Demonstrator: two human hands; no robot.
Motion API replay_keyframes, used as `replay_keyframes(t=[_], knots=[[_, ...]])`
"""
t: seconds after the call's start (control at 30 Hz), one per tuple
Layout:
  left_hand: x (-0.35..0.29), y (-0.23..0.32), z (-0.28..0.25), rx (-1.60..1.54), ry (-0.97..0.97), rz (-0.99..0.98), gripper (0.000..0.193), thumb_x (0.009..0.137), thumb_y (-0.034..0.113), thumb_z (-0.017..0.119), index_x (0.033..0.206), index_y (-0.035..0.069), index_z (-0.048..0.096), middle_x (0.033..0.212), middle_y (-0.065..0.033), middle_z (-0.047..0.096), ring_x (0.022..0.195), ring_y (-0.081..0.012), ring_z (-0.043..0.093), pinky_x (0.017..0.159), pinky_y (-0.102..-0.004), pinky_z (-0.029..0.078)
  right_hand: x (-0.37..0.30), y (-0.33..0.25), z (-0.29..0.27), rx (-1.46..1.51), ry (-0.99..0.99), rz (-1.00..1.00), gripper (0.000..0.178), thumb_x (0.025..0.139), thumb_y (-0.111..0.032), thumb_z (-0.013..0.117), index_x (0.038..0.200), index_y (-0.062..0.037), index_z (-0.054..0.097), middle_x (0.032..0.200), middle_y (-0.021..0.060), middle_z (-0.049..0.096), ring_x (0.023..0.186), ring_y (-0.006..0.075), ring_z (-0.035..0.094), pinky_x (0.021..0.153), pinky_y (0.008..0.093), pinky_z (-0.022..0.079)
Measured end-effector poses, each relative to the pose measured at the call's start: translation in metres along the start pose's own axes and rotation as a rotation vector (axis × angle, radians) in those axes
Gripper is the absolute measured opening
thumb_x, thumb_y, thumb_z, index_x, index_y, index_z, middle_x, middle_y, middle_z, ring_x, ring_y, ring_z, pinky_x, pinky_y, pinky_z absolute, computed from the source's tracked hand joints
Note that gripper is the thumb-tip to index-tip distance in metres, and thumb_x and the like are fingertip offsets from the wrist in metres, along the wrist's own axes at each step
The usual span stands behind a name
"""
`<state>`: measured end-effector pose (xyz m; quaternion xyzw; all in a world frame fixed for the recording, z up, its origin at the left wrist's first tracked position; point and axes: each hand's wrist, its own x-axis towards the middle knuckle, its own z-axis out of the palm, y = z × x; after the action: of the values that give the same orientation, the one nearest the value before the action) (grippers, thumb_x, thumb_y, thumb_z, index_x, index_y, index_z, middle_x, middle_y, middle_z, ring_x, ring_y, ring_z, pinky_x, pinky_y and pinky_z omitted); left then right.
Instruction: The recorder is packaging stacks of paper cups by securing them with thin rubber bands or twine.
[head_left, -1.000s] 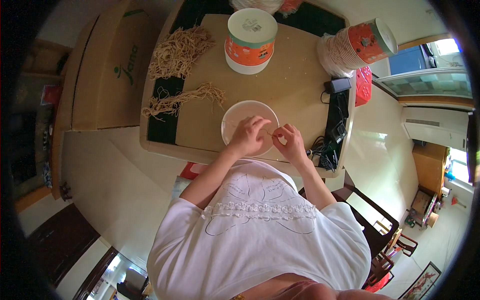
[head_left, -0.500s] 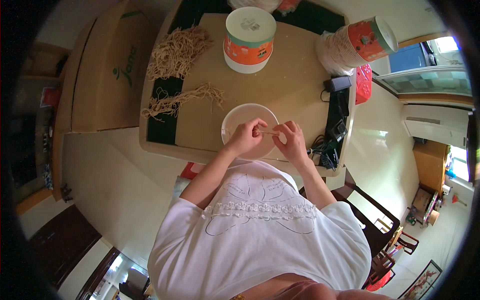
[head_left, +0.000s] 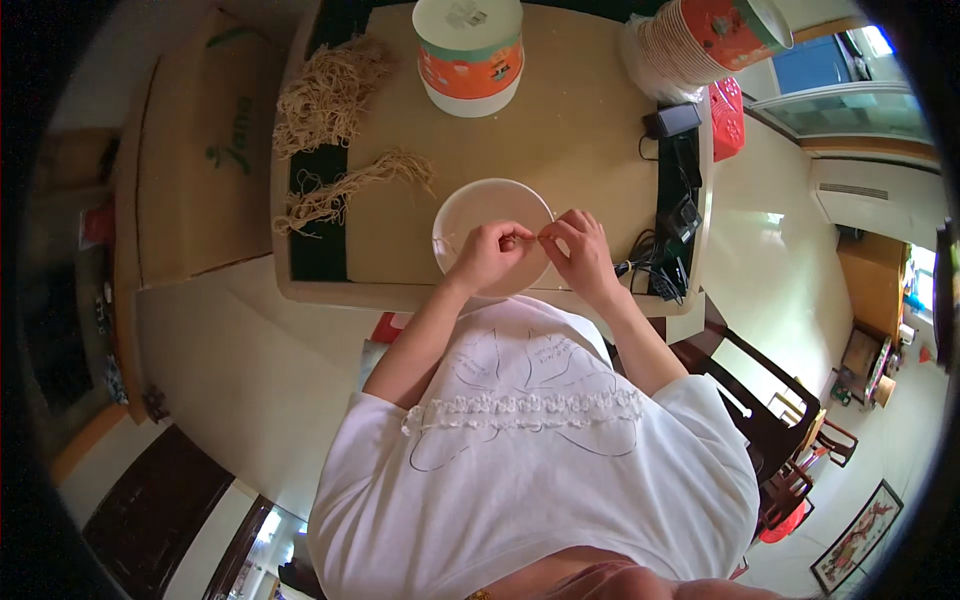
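A person in a white shirt [head_left: 530, 480] sits or stands before a white bowl [head_left: 468, 208]. The left hand [head_left: 485, 252] is over the bowl and the right hand [head_left: 580, 250] at its right rim, fingertips nearly meeting. Both grips are narrow, thumb and fingers pinching a thin tan strand [head_left: 529, 239] above the bowl's right half. Right of the bowl lie black cables [head_left: 648, 268]. To its left is a small bundle of tan strings [head_left: 350, 188]; farther beyond that side, a larger tangled pile [head_left: 330, 98]. A black adapter [head_left: 672, 122] lies beyond the bowl to the right. Straight beyond the bowl stand upside-down orange-and-white paper tubs [head_left: 468, 68]; farther right leans a wrapped stack of tubs [head_left: 690, 45].
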<state>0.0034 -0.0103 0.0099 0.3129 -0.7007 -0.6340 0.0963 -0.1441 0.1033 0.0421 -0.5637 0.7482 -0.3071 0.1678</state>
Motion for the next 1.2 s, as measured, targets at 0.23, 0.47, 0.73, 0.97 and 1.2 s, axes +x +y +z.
replay_keyframes(t=[0.23, 0.47, 0.73, 0.97, 1.2], knots=[[0.001, 0.005, 0.0, -0.009, 0.0, 0.037, 0.01, 0.082, 0.009, 0.067, 0.088, 0.0, 0.068, 0.073, -0.0082, 0.065, 0.063, -0.0101, 0.058, 0.058, -0.026, 0.047, 0.001, -0.002, -0.004, 0.025, 0.018, -0.034, 0.011, 0.078, -0.011, 0.066, 0.088, -0.012, 0.064, 0.09, 0.0065, 0.058, 0.087, 0.0285, 0.054, 0.073, 0.0388, 0.041], [0.002, 0.007, 0.001, 0.02, 0.0, 0.065, 0.01, 0.081, 0.007, 0.067, 0.087, 0.0, 0.067, 0.081, -0.0096, 0.065, 0.07, -0.0147, 0.063, 0.063, -0.0273, 0.051, 0.004, -0.003, -0.01, 0.006, -0.028, -0.084, 0.017, 0.075, -0.011, 0.068, 0.091, -0.0147, 0.064, 0.092, 0.0044, 0.057, 0.09, 0.0262, 0.053, 0.074, 0.0381, 0.04], [0.005, 0.007, -0.001, 0.015, -0.03, 0.002, 0.01, 0.081, 0.009, 0.066, 0.086, 0.0, 0.066, 0.079, -0.0083, 0.065, 0.067, -0.0141, 0.061, 0.063, -0.0272, 0.05, 0.005, -0.003, -0.011, 0.007, -0.052, -0.066, 0.015, 0.073, -0.011, 0.069, 0.087, -0.0139, 0.063, 0.09, 0.0043, 0.057, 0.088, 0.0258, 0.053, 0.074, 0.0373, 0.04], [0.004, 0.012, -0.005, -0.036, 0.089, 0.137, 0.011, 0.079, 0.008, 0.069, 0.09, 0.007, 0.066, 0.084, -0.0034, 0.058, 0.065, -0.011, 0.056, 0.058, -0.0255, 0.046, 0.003, 0.005, -0.003, 0.294, -0.035, 0.169, 0.009, 0.076, -0.008, 0.067, 0.084, -0.0073, 0.062, 0.082, 0.0076, 0.059, 0.079, 0.026, 0.055, 0.069, 0.0356, 0.045], [0.0, 0.027, -0.002, 0.269, 0.17, 0.273, 0.014, 0.075, 0.008, 0.072, 0.088, 0.01, 0.067, 0.085, -0.0048, 0.055, 0.07, -0.0194, 0.059, 0.06, -0.0307, 0.049, 0.001, 0.009, 0.0, 0.317, -0.004, 0.199, 0.007, 0.078, -0.005, 0.066, 0.084, -0.0051, 0.062, 0.081, 0.0048, 0.059, 0.072, 0.0159, 0.052, 0.064, 0.0265, 0.044]])
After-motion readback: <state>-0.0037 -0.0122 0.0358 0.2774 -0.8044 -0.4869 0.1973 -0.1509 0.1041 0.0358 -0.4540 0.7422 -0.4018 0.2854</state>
